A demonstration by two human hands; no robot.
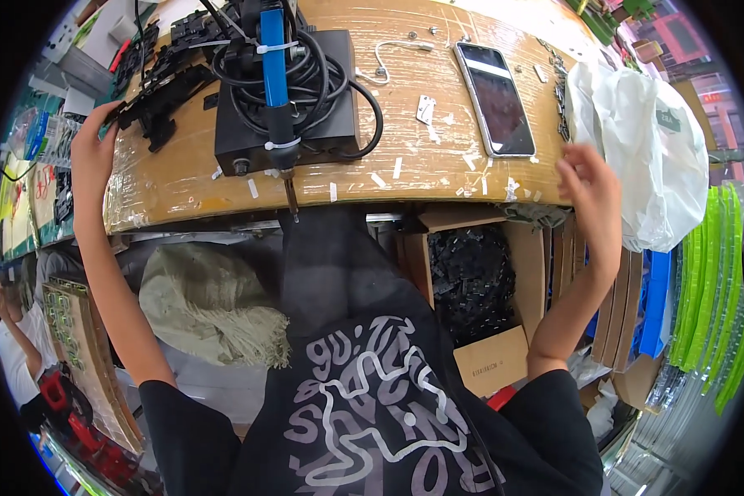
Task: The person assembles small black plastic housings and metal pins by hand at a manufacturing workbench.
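Note:
My left hand (93,153) is at the table's left edge, its fingers closed on the end of a long black plastic part (161,97). This part lies slanted on the tabletop, among other black plastic pieces (194,31). My right hand (591,188) hovers by the right front edge, fingers loosely bent and apart, with nothing visible in them. A blue and black electric screwdriver (275,70) hangs upright at the centre, its bit pointing down past the table edge. Behind it sits a black box (331,62) under coiled black cable.
A phone (496,99) lies on the tape-covered table (422,178), among white scraps. A white plastic bag (636,149) stands at the right. Below are a carton of small black parts (471,277) and an olive cloth (202,302). Another person (25,339) is at the far left.

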